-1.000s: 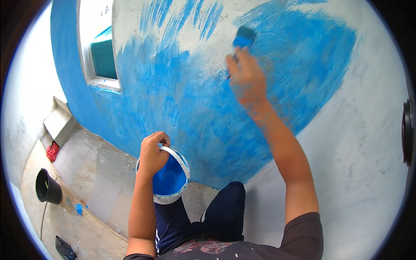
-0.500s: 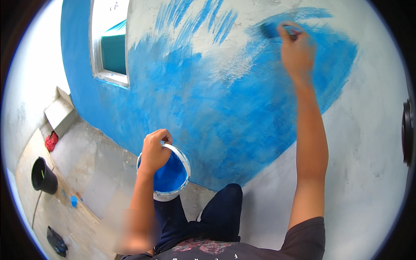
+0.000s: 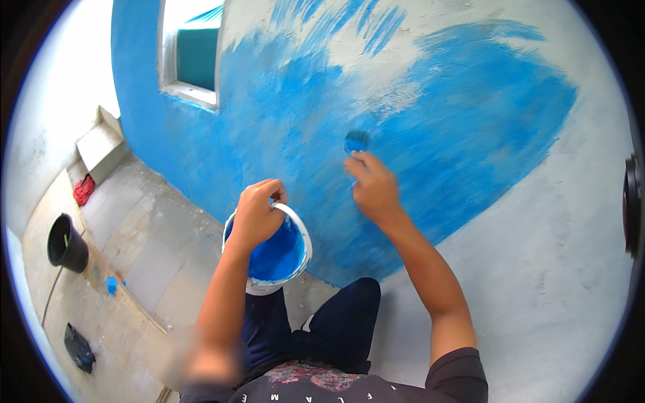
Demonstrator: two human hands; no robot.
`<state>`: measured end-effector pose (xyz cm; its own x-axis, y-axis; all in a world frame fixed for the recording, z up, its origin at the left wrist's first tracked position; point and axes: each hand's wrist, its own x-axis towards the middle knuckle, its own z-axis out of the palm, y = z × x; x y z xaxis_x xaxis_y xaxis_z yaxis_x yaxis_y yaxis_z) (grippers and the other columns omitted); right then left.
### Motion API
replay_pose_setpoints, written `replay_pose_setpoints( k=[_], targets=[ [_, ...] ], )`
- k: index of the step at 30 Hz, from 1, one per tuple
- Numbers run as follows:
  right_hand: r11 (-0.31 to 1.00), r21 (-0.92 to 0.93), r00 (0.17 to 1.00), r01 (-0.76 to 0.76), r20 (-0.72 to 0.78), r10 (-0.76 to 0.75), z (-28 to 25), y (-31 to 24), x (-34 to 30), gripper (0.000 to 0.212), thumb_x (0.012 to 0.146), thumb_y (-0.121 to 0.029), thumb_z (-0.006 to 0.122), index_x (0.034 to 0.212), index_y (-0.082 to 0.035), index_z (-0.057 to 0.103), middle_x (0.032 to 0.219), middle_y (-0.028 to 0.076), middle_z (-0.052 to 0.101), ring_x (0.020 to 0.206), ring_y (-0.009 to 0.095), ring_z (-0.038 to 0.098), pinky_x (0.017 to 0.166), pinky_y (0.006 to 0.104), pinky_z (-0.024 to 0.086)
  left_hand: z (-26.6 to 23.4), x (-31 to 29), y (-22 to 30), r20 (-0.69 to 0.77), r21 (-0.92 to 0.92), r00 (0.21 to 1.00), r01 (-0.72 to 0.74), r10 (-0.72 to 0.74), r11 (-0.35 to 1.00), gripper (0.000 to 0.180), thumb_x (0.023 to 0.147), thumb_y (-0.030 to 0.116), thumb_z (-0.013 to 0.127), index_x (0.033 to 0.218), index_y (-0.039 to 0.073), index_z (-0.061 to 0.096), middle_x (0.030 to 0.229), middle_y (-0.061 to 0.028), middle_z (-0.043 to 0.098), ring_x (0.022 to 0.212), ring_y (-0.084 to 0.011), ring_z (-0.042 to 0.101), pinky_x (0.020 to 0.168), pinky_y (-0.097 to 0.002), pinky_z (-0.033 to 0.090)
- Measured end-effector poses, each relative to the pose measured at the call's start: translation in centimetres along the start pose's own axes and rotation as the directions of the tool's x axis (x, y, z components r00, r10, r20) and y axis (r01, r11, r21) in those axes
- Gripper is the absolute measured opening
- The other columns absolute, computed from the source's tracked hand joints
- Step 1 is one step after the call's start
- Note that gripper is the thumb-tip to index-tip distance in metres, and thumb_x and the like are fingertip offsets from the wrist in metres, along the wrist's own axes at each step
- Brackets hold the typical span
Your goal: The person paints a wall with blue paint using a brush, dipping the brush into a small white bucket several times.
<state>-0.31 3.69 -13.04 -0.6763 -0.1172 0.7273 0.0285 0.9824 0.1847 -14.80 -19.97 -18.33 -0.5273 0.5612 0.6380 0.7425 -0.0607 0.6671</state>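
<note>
My left hand is closed around the handle of a white bucket. Blue paint fills part of the bucket, and smears run along its rim. To the right and higher up, my right hand grips a paintbrush whose bristles are dark and loaded with blue. Most of the brush's handle is hidden by my fingers. Beyond the hands stands the wall, with a broad patch of uneven blue and streaky edges over pale plaster.
A window opens in the wall at the upper left. On the floor at left are a black bucket, a red cloth, a dark plastic bag and a blue paint spot. A pale block stands in the corner.
My right hand has come down and left with the paintbrush, from the upper right of the wall toward the bucket. The left hand still holds the bucket, and the view has shifted slightly.
</note>
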Motion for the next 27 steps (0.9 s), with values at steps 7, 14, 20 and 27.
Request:
replay_pose_setpoints(
  k=[7, 14, 20, 27],
  targets=[
    [0.23, 0.92, 0.606, -0.318, 0.01, 0.796, 0.2, -6.7, -2.0, 0.017, 0.107, -0.011, 0.068, 0.115, 0.004, 0.07, 0.11, 0.014, 0.076, 0.086, 0.02, 0.074, 0.074, 0.0304, 0.061, 0.1, 0.3, 0.4, -0.153, -0.171, 0.987, -0.077, 0.051, 0.982, 0.01, 0.078, -0.01, 0.062, 0.082, -0.001, 0.064, 0.079, -0.0114, 0.069, 0.07, -0.0224, 0.065, 0.066, -0.0357, 0.05],
    [0.068, 0.945, 0.667, -0.319, 0.173, 0.724, 4.2, -13.0, -4.1, 0.019, 0.106, -0.011, 0.071, 0.115, 0.005, 0.069, 0.11, 0.014, 0.075, 0.086, 0.016, 0.073, 0.073, 0.0295, 0.062, -1.9, -1.1, 1.9, -0.113, -0.145, 0.993, -0.051, 0.035, 0.988, 0.013, 0.077, -0.011, 0.059, 0.082, -0.002, 0.067, 0.078, -0.0114, 0.071, 0.067, -0.0187, 0.065, 0.063, -0.0322, 0.049],
    [-0.159, 0.955, 0.667, -0.251, 0.29, 0.687, 5.8, -16.2, -3.8, 0.021, 0.106, -0.015, 0.072, 0.114, 0.004, 0.069, 0.109, 0.014, 0.074, 0.084, 0.016, 0.071, 0.073, 0.0298, 0.062, -3.1, -5.2, 2.4, -0.084, 0.05, 0.993, -0.084, 0.088, 0.995, 0.012, 0.076, -0.009, 0.062, 0.082, 0.0, 0.067, 0.081, -0.0119, 0.07, 0.075, -0.0236, 0.066, 0.071, -0.0358, 0.05],
    [-0.493, 0.851, 0.503, -0.182, 0.512, 0.697, 6.9, -14.6, -4.7, 0.021, 0.108, -0.019, 0.068, 0.111, 0.002, 0.068, 0.102, 0.014, 0.074, 0.079, 0.016, 0.069, 0.069, 0.0291, 0.059, -4.8, -10.5, 1.3, -0.115, 0.182, 0.989, -0.076, 0.098, 0.98, 0.016, 0.076, -0.013, 0.065, 0.083, 0.002, 0.066, 0.091, -0.0118, 0.073, 0.118, -0.0361, 0.072, 0.096, -0.0414, 0.056]
  ],
)
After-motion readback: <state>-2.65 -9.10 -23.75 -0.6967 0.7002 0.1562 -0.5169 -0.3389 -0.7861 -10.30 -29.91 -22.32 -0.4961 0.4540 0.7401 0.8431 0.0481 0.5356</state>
